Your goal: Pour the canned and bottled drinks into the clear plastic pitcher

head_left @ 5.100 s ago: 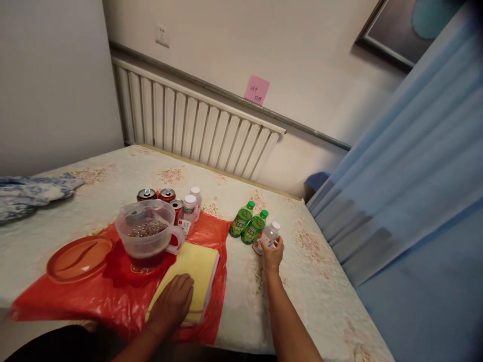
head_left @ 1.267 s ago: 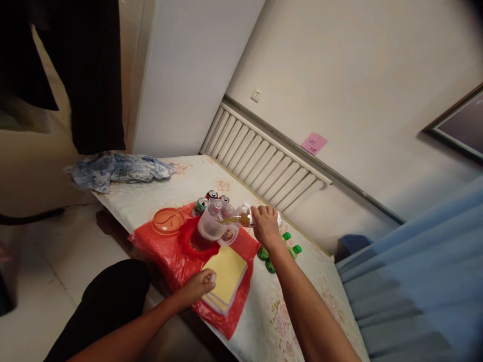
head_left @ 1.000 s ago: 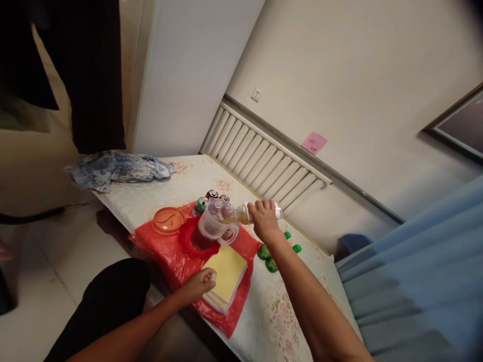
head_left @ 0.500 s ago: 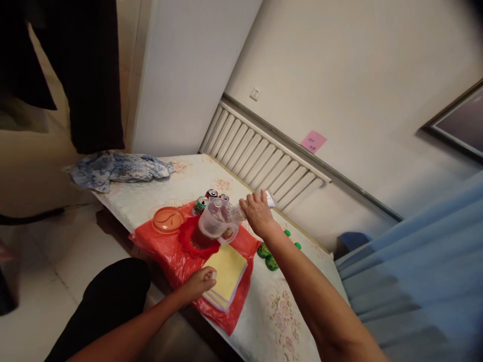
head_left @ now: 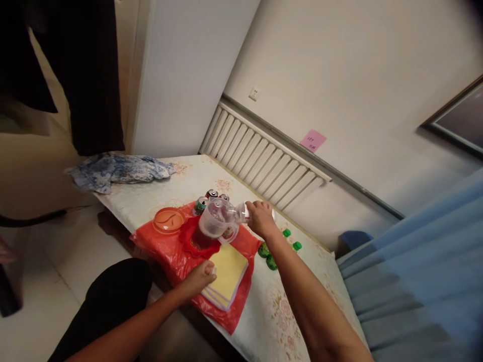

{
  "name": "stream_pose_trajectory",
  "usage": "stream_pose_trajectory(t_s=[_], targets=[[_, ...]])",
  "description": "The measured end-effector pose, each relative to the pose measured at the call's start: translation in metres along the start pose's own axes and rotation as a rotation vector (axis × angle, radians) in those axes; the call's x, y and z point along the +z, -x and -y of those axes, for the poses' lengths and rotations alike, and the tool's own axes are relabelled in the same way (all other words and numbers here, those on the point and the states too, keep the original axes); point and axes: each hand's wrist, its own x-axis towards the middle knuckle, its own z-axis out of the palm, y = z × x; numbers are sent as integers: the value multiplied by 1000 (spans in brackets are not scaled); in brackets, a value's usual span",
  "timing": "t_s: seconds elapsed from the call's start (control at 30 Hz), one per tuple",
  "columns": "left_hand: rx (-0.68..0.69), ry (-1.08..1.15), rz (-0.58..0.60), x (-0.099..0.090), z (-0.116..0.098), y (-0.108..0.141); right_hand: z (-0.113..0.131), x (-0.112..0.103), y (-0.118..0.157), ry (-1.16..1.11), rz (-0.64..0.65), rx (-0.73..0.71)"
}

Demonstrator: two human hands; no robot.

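My right hand [head_left: 261,219] is wrapped round a clear bottle [head_left: 242,212], tipped so its mouth points left at the rim of a clear pitcher [head_left: 216,221]. Dark liquid shows low in the pitcher, which stands on a red scalloped tray [head_left: 187,236]. My left hand [head_left: 202,277] is closed on a small white cap [head_left: 213,271], beside the near edge of a yellow cloth [head_left: 229,269]. An orange lid [head_left: 168,220] lies left of the pitcher. Several cans [head_left: 199,205] stand behind it.
A red plastic sheet [head_left: 158,247] lies under these things on the flowered table [head_left: 260,301]. Green-capped bottles [head_left: 271,261] stand beyond my right forearm. A blue patterned cloth [head_left: 124,168] lies at the far left corner. A radiator [head_left: 260,156] runs along the wall behind.
The bottle in my right hand has come lower and lies closer to level, with more of its clear neck and label showing. My left hand has shifted slightly left.
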Motion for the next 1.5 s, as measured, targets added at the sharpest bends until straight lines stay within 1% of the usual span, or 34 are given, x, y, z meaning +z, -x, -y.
stream_pose_trajectory(t_s=[0.13, 0.23, 0.33, 0.43, 0.5, 0.6, 0.7, 0.8, 0.93, 1.07, 1.2, 1.33, 1.5], targets=[[9, 24, 34, -2, -26, 5, -6, 20, 13, -293, 31, 145], [39, 46, 44, -3, -50, 9, -10, 30, 30, -642, 13, 170], [103, 82, 0, -4, -78, 13, -9, 36, 57, -950, -39, 181], [201, 46, -54, -3, -103, 16, 0, 42, 88, -1078, -74, 225], [259, 2, -90, -1, -116, 16, 10, 47, 108, -1112, -100, 247], [324, -86, -125, 7, -128, 18, 25, 57, 135, -1143, -115, 275], [387, -186, -98, 17, -134, 23, 36, 65, 156, -1153, -115, 267], [419, -294, -46, 25, -139, 29, 42, 70, 170, -1137, -131, 275], [455, -408, 4, 31, -145, 36, 44, 73, 182, -1113, -135, 313], [542, -527, 52, 32, -148, 39, 45, 75, 189, -1096, -140, 326], [639, -626, 83, 33, -146, 38, 47, 76, 193, -1081, -149, 354], [697, -703, 77, 34, -141, 39, 48, 75, 198, -1064, -151, 365], [772, -758, 115, 38, -143, 46, 49, 75, 204, -1073, -178, 380]])
